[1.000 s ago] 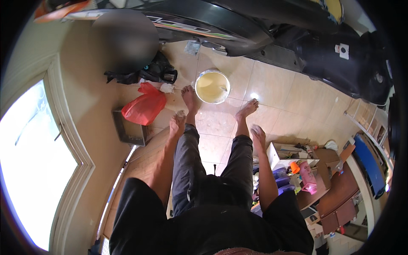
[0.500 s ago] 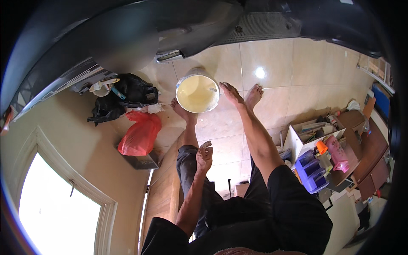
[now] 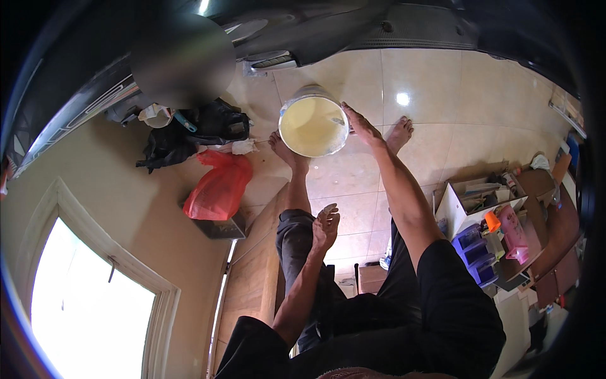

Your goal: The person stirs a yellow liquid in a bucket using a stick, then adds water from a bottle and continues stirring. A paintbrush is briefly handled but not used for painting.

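Observation:
A white bucket (image 3: 314, 126) with pale yellow liquid is between my bare feet, its rim streaked and a small dark smudge or object inside at the right. My right hand (image 3: 364, 128) reaches to the bucket's right side, fingers against and around the rim edge, gripping it. Lower down, my left hand (image 3: 326, 225) hangs in front of my left leg, fingers loosely bent and apart, with whitish residue on them and nothing visible held.
A dark motorbike (image 3: 416, 28) spans the top. At left lie black bags (image 3: 218, 123), a red plastic bag (image 3: 214, 189), a cup with tools (image 3: 155, 115), a window (image 3: 88, 290) and wooden panel (image 3: 246, 284). At right are cluttered boxes (image 3: 483, 196) and purple trays (image 3: 473, 252). A blurred patch hides part upper left.
My right hand has moved from beside my leg up to the bucket and closed on its side. My left hand has come inward. My view has shifted closer toward the bucket and motorbike.

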`<state>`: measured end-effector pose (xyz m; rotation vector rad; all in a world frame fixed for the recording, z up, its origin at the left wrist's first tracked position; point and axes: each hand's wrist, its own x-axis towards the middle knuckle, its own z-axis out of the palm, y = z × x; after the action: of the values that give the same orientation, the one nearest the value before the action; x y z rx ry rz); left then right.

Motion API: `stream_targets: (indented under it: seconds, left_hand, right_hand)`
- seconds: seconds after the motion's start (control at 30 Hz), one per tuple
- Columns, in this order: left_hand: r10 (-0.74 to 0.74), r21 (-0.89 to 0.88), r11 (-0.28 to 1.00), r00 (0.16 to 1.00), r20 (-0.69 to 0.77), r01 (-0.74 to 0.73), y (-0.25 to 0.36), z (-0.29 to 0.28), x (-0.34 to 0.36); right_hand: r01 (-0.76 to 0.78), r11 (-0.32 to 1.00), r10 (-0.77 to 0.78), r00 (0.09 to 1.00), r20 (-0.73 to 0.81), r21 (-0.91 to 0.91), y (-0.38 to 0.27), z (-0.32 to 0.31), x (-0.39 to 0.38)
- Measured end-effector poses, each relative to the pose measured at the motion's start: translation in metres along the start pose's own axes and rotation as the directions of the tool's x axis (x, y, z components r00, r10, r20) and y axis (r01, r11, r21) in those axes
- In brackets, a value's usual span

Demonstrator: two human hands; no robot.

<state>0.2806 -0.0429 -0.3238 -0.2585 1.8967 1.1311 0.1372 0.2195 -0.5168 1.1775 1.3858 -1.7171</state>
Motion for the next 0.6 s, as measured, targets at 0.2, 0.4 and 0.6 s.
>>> stream_targets:
  seconds: [0.2,0.4,0.6]
  left_hand:
    - [-0.013,-0.007,1.0,0.999,-0.043,0.013,-0.009,0.003,0.003]
    - [0.041,0.035,0.999,0.999,-0.037,-0.039,-0.003,0.002,0.01]
    - [0.014,0.001,1.0,0.999,-0.037,-0.014,-0.007,0.006,0.004]
  right_hand:
    - [0.372,0.624,-0.755,0.513,-0.408,-0.687,-0.014,0.034,-0.035]
    - [0.16,-0.195,-0.64,0.727,0.249,-0.968,-0.005,0.079,-0.055]
    - [-0.503,-0.836,-0.546,0.801,0.245,-0.221,0.037,0.089,0.002]
